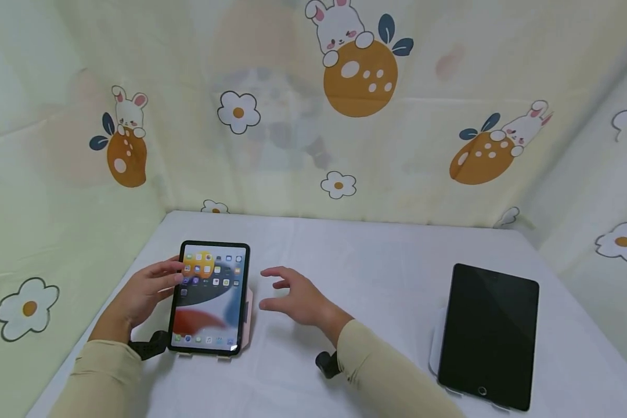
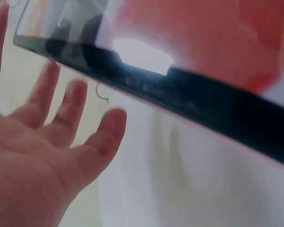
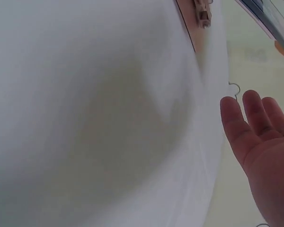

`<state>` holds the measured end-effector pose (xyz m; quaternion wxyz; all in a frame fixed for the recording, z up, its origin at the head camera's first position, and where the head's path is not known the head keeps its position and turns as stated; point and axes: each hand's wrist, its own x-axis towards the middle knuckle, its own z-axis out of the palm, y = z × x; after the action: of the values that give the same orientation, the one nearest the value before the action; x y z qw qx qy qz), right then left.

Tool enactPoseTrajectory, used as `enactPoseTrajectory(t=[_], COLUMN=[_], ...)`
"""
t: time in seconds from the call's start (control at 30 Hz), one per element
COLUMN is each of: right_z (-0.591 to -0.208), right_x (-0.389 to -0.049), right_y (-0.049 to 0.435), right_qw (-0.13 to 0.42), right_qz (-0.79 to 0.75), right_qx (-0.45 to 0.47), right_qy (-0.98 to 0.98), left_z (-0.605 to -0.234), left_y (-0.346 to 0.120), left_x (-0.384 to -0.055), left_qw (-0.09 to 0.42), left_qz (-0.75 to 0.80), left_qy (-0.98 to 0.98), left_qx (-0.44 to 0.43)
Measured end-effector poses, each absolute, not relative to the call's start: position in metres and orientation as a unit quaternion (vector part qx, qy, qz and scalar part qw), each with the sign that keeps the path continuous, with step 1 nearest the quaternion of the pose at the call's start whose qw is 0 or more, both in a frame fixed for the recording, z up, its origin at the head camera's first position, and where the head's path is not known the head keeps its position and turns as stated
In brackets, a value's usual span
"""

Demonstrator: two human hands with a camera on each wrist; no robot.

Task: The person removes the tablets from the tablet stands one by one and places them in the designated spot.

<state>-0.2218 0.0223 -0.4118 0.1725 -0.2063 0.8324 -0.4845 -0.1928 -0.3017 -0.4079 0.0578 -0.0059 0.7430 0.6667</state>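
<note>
Two sleeves come in at the bottom, one for each arm. Two hands show. The left hand (image 1: 147, 293) lies with fingers spread loose on the left edge of the lit tablet (image 1: 211, 296). The right hand (image 1: 295, 297) floats just right of it, fingers spread, holding nothing. Two tablets sit on the white surface (image 1: 355, 267). Both lean back, long side pointing away. The dark tablet (image 1: 488, 334) is far right. Both wrist views are blurry.
</note>
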Motion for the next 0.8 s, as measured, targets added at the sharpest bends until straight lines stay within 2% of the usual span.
enactPoseTrajectory(t=[0.27, 0.4, 0.63, 0.8], right_z=[-0.411, -0.407, -0.397, -0.397], right_x=[-0.229, -0.230, -0.231, -0.234], right_y=[0.004, -0.002, -0.020, -0.024], right_qw=[0.219, 0.217, 0.235, 0.240], right_qz=[-0.525, -0.533, -0.519, -0.508], right_qx=[-0.216, -0.213, -0.249, -0.233], right_qy=[0.794, 0.790, 0.783, 0.794], left_z=[-0.415, -0.416, -0.416, -0.413], left_y=[-0.306, -0.306, -0.309, -0.307], left_x=[-0.197, -0.199, -0.198, -0.199], left_qw=[0.089, 0.110, 0.111, 0.125], left_qz=[0.672, 0.678, 0.668, 0.658], left_qy=[0.735, 0.726, 0.736, 0.742], left_qx=[0.008, 0.015, 0.002, -0.001])
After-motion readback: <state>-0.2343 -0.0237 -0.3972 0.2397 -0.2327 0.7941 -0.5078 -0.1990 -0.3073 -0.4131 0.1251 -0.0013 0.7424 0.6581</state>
